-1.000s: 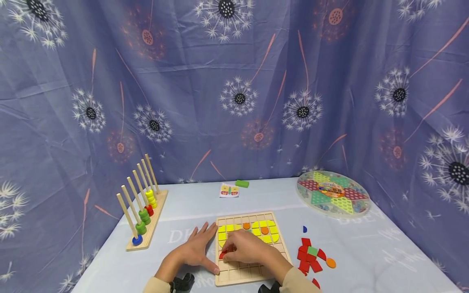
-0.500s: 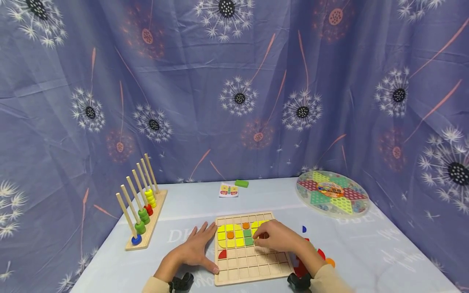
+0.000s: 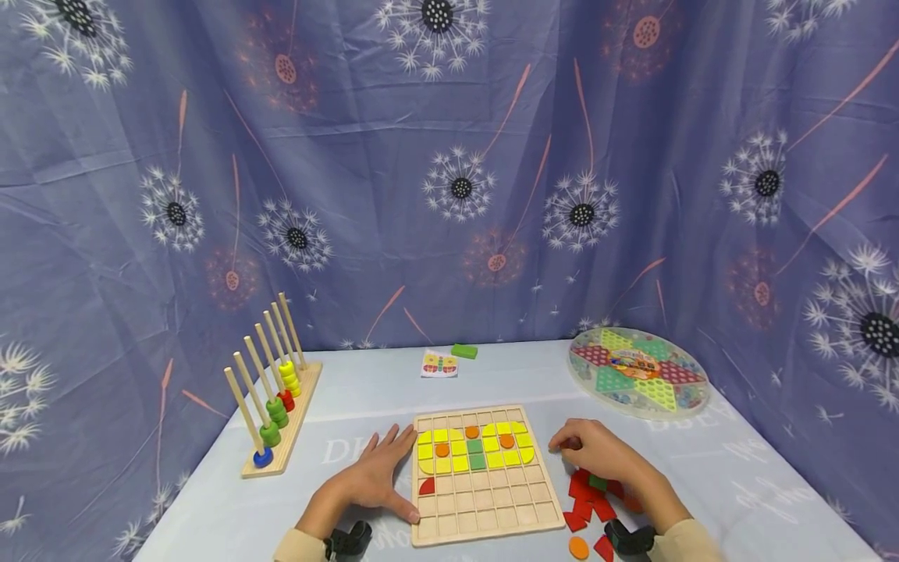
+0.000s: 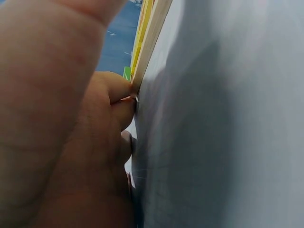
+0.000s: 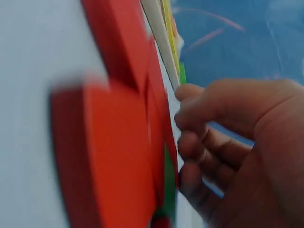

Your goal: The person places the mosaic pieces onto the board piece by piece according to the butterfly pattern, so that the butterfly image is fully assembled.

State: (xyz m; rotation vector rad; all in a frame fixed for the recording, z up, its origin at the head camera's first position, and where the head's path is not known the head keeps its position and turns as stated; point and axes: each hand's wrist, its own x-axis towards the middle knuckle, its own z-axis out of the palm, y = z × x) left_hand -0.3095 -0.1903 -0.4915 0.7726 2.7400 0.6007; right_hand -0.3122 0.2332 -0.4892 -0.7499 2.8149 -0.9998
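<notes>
A blue-violet curtain (image 3: pixel 393 257) with a dandelion print hangs across twelve o'clock. In front of it spreads the pale bench (image 3: pixel 702 492), whose own two o'clock holds a round star-patterned game board (image 3: pixel 635 375).

Near the middle of the bench lies a wooden grid board (image 3: pixel 485 499), the hub for the hours that follow. Between nine and ten o'clock from it stands a peg rack (image 3: pixel 300 410) with blue, green, red and yellow rings.

The left hand (image 3: pixel 375 478) rests at nine o'clock, its fingers straight and spread apart, index fingertip and thumb touching the board's edge. The right hand (image 3: pixel 597 451) is just short of three o'clock, over the bench and apart from the board; its fingers are bent, and I cannot tell whether they pinch anything.

Just below that hand, between three and four, is a loose heap of red pieces (image 3: pixel 586 488). A picture card (image 3: pixel 439 364) lies at eleven, with a green block (image 3: pixel 464 352) just beside it toward twelve.

On the upper half of the board sit two groups of yellow pieces (image 3: pixel 440 466), each around an orange disc (image 3: pixel 442 450), with green squares (image 3: pixel 477 461) between them and a third disc above the squares. One quarter-round red piece (image 3: pixel 427 487) sits between eight and nine.
</notes>
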